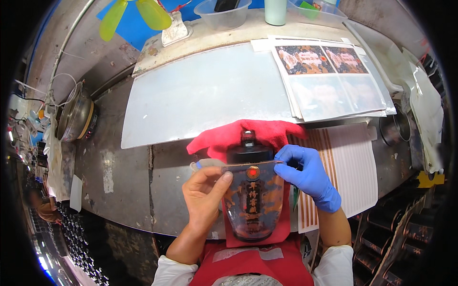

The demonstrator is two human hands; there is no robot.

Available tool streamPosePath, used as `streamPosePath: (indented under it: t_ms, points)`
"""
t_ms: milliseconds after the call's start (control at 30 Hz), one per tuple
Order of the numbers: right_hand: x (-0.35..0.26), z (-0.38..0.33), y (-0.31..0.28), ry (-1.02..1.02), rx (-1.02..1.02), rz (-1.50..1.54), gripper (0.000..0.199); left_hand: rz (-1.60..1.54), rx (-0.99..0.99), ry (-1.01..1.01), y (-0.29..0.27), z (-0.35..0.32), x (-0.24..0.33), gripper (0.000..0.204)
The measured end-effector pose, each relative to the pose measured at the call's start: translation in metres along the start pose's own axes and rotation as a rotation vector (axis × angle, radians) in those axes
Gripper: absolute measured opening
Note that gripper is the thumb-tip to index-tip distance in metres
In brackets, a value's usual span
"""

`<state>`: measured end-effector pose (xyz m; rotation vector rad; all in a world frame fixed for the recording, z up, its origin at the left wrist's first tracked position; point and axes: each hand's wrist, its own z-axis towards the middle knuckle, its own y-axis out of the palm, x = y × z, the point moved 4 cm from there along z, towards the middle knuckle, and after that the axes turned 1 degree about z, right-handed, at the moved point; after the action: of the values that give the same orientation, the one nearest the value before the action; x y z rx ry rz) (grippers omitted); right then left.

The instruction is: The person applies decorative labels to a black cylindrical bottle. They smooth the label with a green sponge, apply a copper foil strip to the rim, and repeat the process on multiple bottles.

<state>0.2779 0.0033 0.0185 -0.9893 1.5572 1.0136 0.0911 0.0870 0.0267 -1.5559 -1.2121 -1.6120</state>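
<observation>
A dark bottle [249,155] with a black neck lies on a red cloth [210,139], its neck pointing away from me. Over its body spreads a thin see-through decal film [267,202] with orange-brown patches, dark lettering and a round red emblem near its top edge. My bare left hand [205,193] pinches the film's upper left corner between thumb and fingers. At the upper right corner, my right hand [305,174], in a blue glove, pinches the film too. How much of the film touches the bottle, I cannot tell.
Right of the bottle lie striped paper sheets [355,178]. Behind them, a stack of printed decal sheets [329,90] rests on a pale board [205,95]. A metal pot [76,117] stands left. At the back are a green-bladed fan [152,14] and a clear tub [222,19].
</observation>
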Motion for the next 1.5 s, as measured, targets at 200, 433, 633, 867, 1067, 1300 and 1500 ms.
streamPosePath:
  t_ms: [200, 433, 633, 867, 1067, 1300, 1500]
  points:
    - [-0.007, -0.001, 0.002, -0.117, 0.014, -0.001, 0.005, -0.035, 0.02, 0.189, -0.009, 0.003, -0.009, 0.009]
    - [0.005, 0.005, 0.002, -0.073, 0.059, 0.031, 0.006, -0.146, 0.003, 0.038, -0.003, 0.005, -0.007, 0.009]
    - [0.005, 0.004, 0.003, -0.049, 0.096, -0.02, 0.007, -0.068, 0.003, -0.001, -0.003, 0.008, -0.01, 0.008]
    - [0.007, -0.002, 0.005, -0.007, 0.128, 0.008, 0.009, -0.072, -0.064, -0.025, -0.003, 0.008, -0.003, 0.012]
    - [-0.006, 0.0, 0.011, 0.019, 0.2, -0.152, 0.01, 0.1, -0.01, 0.026, 0.009, 0.013, 0.003, 0.012]
    - [-0.001, -0.004, 0.01, -0.054, 0.244, 0.088, 0.006, 0.031, 0.024, 0.152, 0.01, 0.015, -0.003, 0.008]
    - [0.004, -0.003, 0.01, -0.019, 0.254, 0.097, 0.006, 0.018, 0.026, 0.135, 0.009, 0.015, -0.005, 0.009]
